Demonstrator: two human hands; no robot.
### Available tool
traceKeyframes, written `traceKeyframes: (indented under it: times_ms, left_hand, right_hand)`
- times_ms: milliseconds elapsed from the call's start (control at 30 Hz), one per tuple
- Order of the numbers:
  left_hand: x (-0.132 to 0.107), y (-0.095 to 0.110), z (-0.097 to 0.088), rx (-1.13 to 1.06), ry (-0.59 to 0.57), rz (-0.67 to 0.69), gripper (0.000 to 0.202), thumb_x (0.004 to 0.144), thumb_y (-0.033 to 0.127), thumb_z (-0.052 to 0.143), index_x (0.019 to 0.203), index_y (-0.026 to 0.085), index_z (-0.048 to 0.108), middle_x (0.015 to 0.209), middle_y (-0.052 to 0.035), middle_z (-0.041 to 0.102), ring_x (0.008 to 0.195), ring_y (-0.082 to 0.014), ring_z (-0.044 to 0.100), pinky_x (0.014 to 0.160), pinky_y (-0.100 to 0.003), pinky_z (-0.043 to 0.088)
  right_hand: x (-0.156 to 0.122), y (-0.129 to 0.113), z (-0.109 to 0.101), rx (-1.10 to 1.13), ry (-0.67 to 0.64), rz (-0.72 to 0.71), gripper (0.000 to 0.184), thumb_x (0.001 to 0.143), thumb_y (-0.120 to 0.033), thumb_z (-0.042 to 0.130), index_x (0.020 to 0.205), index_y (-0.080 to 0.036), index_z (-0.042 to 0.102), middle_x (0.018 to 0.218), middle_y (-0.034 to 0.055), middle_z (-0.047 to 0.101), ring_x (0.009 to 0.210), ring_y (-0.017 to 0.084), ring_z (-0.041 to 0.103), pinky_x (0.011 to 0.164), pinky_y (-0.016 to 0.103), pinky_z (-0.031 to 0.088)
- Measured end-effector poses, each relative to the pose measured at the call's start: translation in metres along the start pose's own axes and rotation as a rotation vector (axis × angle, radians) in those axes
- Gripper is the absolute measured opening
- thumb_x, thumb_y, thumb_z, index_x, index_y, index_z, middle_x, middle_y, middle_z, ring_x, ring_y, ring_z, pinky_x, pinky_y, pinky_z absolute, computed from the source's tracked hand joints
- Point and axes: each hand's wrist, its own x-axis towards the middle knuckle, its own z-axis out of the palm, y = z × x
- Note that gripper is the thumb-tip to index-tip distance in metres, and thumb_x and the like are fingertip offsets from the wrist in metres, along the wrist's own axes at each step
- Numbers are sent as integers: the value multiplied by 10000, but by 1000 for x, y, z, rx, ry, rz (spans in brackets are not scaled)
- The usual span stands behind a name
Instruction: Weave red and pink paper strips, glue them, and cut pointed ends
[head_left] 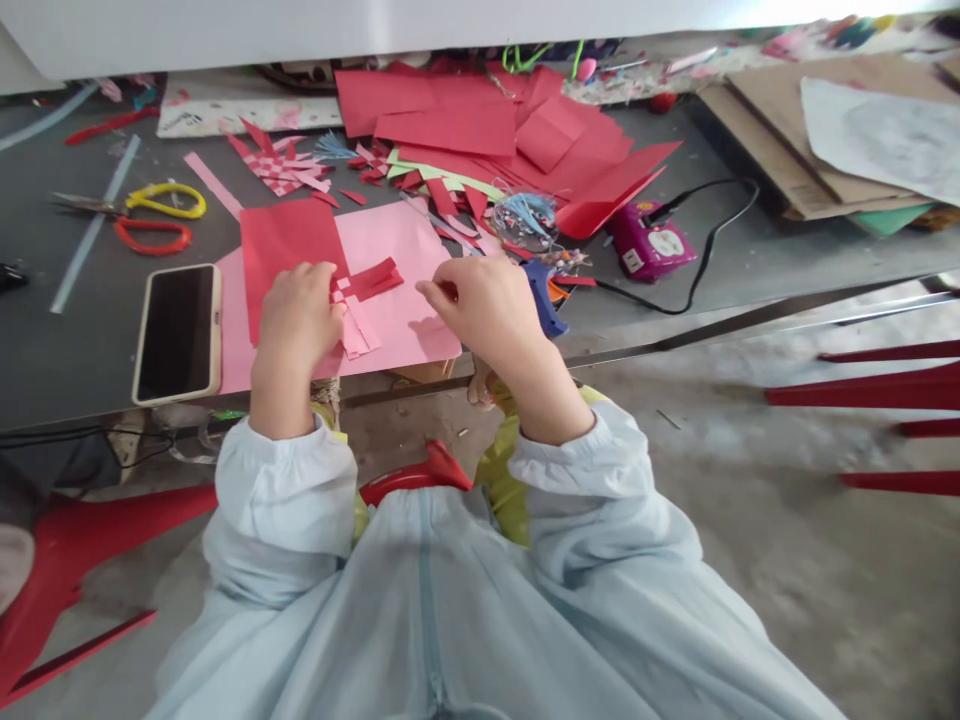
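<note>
A pink paper sheet [405,320] lies at the table's front edge with a red sheet [281,240] over its left part. On it sits a small weave of red and pink paper strips [367,285]. My left hand [296,320] presses down on the left side of the weave, fingers curled. My right hand [487,305] is to the right of the weave, fingertips pinched together on what looks like a thin red strip.
A phone [178,332] lies left of the sheets. Scissors with yellow and red handles [154,215] are farther left. A finished woven piece [281,165], a red paper pile [480,125], a blue glue gun [544,295], a purple device with cable [649,240] and cardboard [795,140] surround them.
</note>
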Motion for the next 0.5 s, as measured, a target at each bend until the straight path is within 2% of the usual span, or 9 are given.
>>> traceKeyframes:
  times_ms: [100, 200, 267, 367, 433, 500]
  left_hand:
    - [0, 0, 0, -29, 30, -2, 469, 865, 164, 566, 1332, 140, 594, 1314, -172, 628, 1233, -325, 588, 1055, -440, 471]
    - [-3, -1, -2, -134, 66, 12, 225, 883, 213, 561, 1057, 183, 700, 1149, -138, 692, 1073, -281, 656, 970, -408, 511]
    - [-6, -2, -3, -270, 115, 9, 136, 897, 279, 567, 896, 211, 685, 985, -85, 724, 938, -237, 681, 902, -379, 533]
    - [-11, -4, -5, -615, 165, -4, 112, 880, 320, 607, 867, 217, 649, 856, -30, 721, 786, -172, 682, 773, -305, 562]
    - [-15, -4, -8, -857, 130, 9, 113, 862, 323, 637, 865, 210, 643, 818, -13, 707, 724, -143, 677, 696, -265, 572]
    - [-19, -2, -12, -1020, 61, 36, 112, 840, 313, 670, 847, 203, 648, 783, -2, 695, 685, -130, 673, 662, -251, 584]
  right_hand:
    - [-2, -3, 6, 186, -10, 9, 132, 869, -256, 667, 747, -208, 680, 805, 62, 744, 745, 199, 628, 672, 324, 381]
    - [-12, -4, 15, 408, -49, 72, 48, 834, -194, 657, 801, -197, 692, 780, 26, 733, 700, 158, 621, 666, 295, 402]
    - [-21, -4, 23, 550, -32, 132, 59, 839, -214, 641, 806, -189, 682, 742, 7, 709, 658, 133, 601, 643, 279, 405]
    - [-36, -5, 32, 764, 100, 263, 95, 836, -276, 649, 837, -188, 684, 702, -19, 656, 599, 102, 543, 626, 266, 420]
    - [-45, -7, 34, 925, 126, 342, 193, 830, -377, 671, 856, -187, 690, 667, -31, 624, 554, 90, 508, 587, 258, 422]
    - [-52, -10, 31, 1076, 78, 370, 302, 805, -470, 701, 880, -178, 708, 659, -23, 639, 551, 93, 525, 566, 254, 435]
